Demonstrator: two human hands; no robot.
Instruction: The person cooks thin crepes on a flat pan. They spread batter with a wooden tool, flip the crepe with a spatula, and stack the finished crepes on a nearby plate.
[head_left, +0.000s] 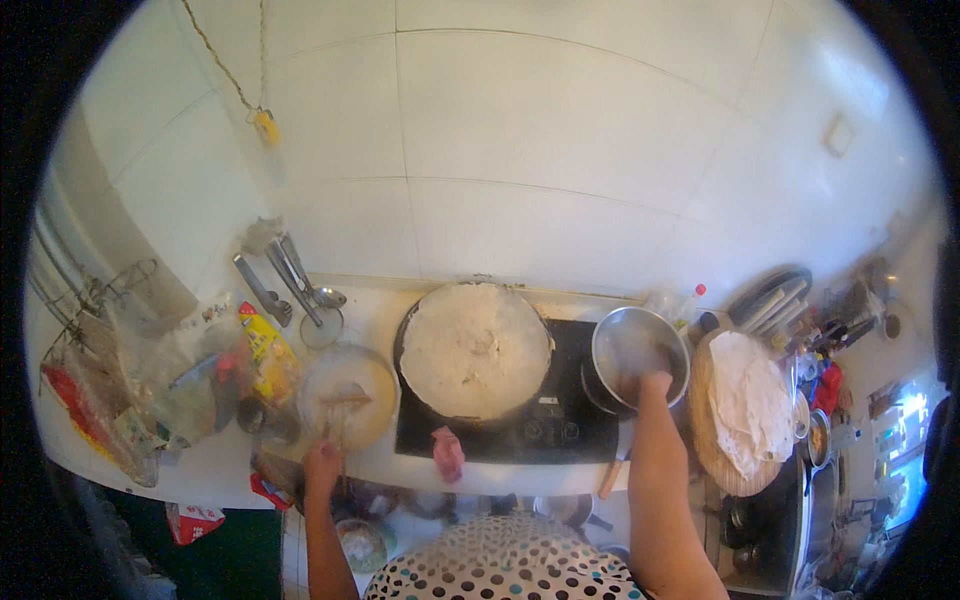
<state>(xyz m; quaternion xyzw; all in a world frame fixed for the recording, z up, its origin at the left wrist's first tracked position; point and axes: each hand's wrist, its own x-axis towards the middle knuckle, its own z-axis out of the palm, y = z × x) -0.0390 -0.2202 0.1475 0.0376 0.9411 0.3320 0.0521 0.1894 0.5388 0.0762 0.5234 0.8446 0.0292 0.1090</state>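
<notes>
My left hand (322, 457) is closed around a thin utensil handle at the near rim of a large bowl of pale batter (379, 420). A T-shaped wooden spreader (352, 399) and a ladle's round head rest in that batter. My right hand (655, 382) reaches down into a deep stainless steel pot (679, 330). Haze blurs its fingers, so I cannot make out what they hold. Between my hands, a thin pale pancake (472, 352) covers almost all of a round griddle (403, 375) on the black glass cooktop (487, 442).
To the right, a stack of thin pancakes (750, 397) lies on a round woven board (705, 420). A pink cloth (448, 454) and a wooden-handled tool (613, 476) lie at the front edge. Metal utensils (292, 274) lean behind the bowl; a yellow packet (268, 356) stands left of it.
</notes>
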